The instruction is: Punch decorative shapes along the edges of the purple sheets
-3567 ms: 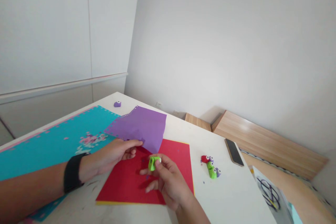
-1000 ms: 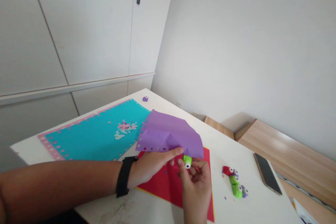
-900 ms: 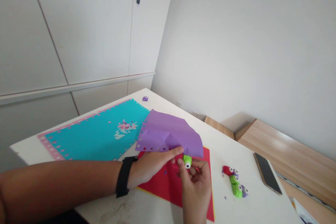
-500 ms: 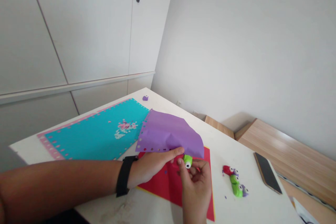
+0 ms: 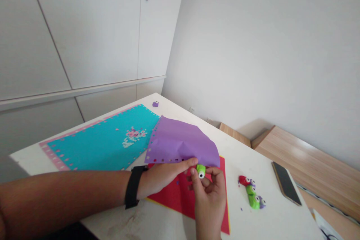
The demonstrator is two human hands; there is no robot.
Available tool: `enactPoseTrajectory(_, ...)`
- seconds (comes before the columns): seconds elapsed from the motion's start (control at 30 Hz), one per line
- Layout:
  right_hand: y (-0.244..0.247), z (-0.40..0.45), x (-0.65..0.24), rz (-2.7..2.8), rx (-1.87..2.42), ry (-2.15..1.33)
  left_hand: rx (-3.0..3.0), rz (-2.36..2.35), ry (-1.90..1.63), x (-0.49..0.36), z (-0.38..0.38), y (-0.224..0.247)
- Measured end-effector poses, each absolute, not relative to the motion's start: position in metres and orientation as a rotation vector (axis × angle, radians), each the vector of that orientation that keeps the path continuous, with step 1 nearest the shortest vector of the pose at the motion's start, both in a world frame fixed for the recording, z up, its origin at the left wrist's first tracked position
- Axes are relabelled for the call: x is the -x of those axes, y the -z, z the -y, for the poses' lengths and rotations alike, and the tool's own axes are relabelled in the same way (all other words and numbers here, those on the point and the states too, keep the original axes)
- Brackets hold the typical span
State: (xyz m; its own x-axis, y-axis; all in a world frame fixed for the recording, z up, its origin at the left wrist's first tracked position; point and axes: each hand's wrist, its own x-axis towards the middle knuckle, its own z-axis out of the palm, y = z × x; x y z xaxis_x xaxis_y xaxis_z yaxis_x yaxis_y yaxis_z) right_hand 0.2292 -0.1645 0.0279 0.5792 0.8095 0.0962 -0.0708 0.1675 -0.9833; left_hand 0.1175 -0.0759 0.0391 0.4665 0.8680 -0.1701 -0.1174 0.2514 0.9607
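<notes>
A person pinches a purple sheet [image 5: 180, 140] of paper between the thumb and fingers of the left hand [image 5: 163, 177], while the right hand [image 5: 209, 195] grasps a small green punch [image 5: 200, 168] at the sheet's near edge, above a red sheet [image 5: 180, 199] on a white table [image 5: 261, 227]. Small holes line the purple paper's left and near edges. Pink and white scraps [image 5: 134, 135] lie on a blue sheet [image 5: 98, 146]; a purple punch [image 5: 155, 104] sits near the far corner. At right, five more punches [image 5: 250, 190] cluster between the red paper and a phone [image 5: 286, 183].
</notes>
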Motion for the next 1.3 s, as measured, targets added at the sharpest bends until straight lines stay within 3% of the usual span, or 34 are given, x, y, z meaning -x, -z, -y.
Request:
enactPoseTrajectory(0.4,-0.031,0.163,-0.231,0.712,1.208,-0.763,-1.200,-0.778,-0.875,-0.116,0.073,-0.037)
enactPoseTrajectory(1.3,-0.021,0.164,-0.236,0.721,1.225,-0.639,-1.258,-0.799,-0.651,-0.114,0.069,-0.037)
